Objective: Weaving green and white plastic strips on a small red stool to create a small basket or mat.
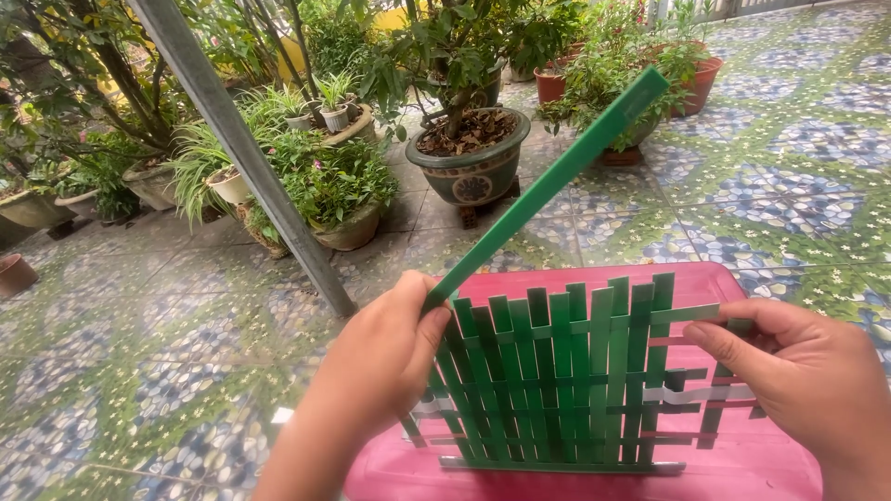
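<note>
While hands [380, 357] [798, 371] grip mat [566, 380] edges, strip [548, 181] projects free.

Left hand [385, 357] pinches long green strip [548, 186], angled up-right. Right hand [803, 376] grips right edge of woven green mat [557, 380] atop pink lid [742, 464]. Potted plants [469, 139] behind.

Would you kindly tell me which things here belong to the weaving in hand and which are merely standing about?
In hand:
- left hand gripping long green strip
- right hand at woven green mat
- pink lid under the mat

Standing about:
- big green pot
- metal pole
- red pots
</note>
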